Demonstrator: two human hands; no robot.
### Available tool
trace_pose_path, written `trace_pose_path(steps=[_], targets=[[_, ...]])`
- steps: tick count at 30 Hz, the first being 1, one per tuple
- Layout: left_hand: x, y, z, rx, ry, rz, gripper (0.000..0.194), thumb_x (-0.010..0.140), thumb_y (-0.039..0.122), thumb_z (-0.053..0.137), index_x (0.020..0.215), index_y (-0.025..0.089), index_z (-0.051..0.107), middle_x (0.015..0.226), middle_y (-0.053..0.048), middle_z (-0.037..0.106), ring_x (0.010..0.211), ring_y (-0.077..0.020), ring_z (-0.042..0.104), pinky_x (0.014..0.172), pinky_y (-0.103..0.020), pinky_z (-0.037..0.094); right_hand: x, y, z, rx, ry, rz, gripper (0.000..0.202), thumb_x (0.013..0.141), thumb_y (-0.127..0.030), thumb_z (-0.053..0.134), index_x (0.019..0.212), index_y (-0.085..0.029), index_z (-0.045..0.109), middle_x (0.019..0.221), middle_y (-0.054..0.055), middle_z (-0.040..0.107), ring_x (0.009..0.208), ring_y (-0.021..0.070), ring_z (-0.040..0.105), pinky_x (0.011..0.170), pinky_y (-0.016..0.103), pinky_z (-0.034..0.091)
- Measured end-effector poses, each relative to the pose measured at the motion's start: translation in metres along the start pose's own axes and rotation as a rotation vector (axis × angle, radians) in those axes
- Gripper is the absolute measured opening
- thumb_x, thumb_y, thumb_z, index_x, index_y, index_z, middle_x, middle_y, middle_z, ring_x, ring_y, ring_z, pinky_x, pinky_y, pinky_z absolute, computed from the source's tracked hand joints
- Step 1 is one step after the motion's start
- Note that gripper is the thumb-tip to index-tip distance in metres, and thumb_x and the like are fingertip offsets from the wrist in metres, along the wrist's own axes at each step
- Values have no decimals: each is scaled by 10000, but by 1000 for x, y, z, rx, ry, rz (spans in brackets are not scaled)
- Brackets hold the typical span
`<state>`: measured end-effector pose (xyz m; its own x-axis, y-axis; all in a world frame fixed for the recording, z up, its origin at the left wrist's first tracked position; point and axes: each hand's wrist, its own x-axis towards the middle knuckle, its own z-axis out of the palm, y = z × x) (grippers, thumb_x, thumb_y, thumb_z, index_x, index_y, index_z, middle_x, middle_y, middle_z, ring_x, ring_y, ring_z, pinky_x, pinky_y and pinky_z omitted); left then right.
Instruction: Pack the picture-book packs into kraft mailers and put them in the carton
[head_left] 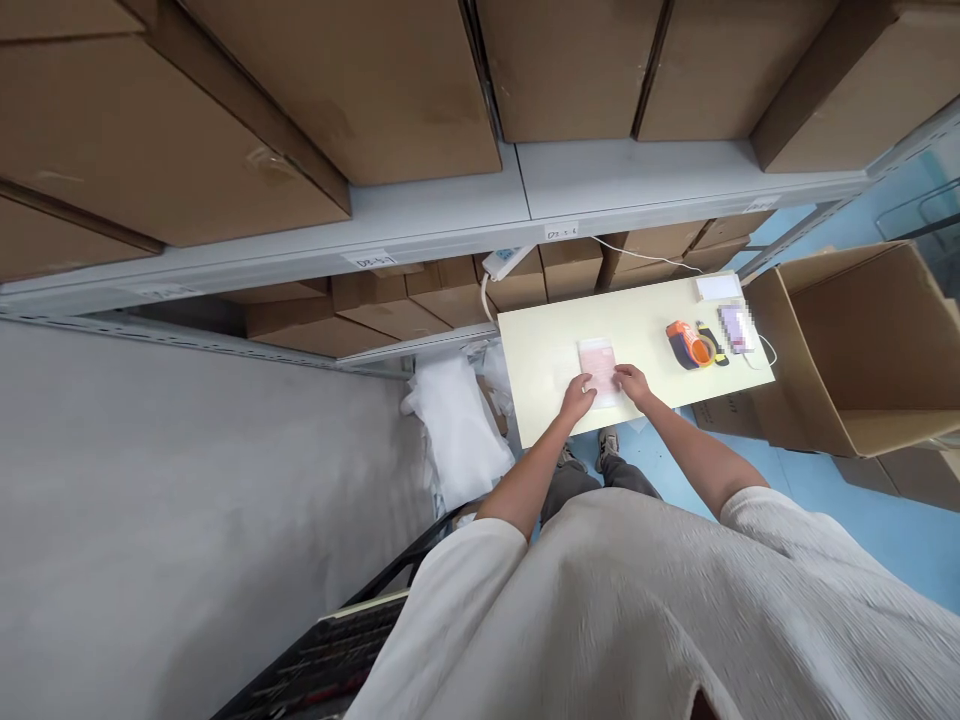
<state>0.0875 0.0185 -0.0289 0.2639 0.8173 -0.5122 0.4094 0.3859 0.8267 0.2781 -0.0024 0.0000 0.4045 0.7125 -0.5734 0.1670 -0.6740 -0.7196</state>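
A flat pink packet (598,362) with a pale border lies on the cream tabletop (541,345), in front of my body. My left hand (578,398) grips its lower left edge, the thumb resting over the top face. At the right edge, my right hand (632,385) pinches the packet between thumb and fingers. What is underneath the packet is hidden. To the right of my right hand sits an orange tape dispenser (684,345), and beside it are yellow-and-black scissors (712,342).
A white box (718,288) and a blurred purple phone-like object (736,328) lie at the table's right end. A large open carton (817,380) stands to the right. White plastic wrapping (459,425) is at the left. Behind rises a shelf (442,225) with cardboard boxes and a power strip (508,262).
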Motion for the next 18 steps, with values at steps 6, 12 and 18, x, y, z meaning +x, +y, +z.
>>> trace_pose_path(steps=[6, 12, 18], targets=[[6, 12, 23, -145, -104, -13, 557, 877, 192, 767, 1429, 219, 694, 1631, -150, 648, 1542, -325, 601, 1283, -454, 474, 4, -5, -26, 102, 114, -28, 410, 721, -361, 668, 1103, -216, 709, 1035, 53, 759, 961, 231, 699, 855, 346, 583], [-1, 22, 6, -146, 32, 34, 352, 942, 243, 741, 1293, 224, 726, 1448, -139, 757, 1346, -305, 727, 1191, -453, 540, -6, -27, -12, 247, 52, -38, 325, 798, -420, 681, 1059, -227, 694, 938, 27, 758, 869, 197, 702, 792, 310, 555], [-14, 20, -25, -160, 267, 44, 259, 1051, 270, 568, 1282, 258, 685, 1141, -53, 803, 1052, -208, 781, 1029, -375, 603, -17, -40, 18, 270, -184, -7, 312, 903, -464, 702, 1119, -238, 712, 1024, 51, 822, 894, 188, 751, 791, 290, 556]])
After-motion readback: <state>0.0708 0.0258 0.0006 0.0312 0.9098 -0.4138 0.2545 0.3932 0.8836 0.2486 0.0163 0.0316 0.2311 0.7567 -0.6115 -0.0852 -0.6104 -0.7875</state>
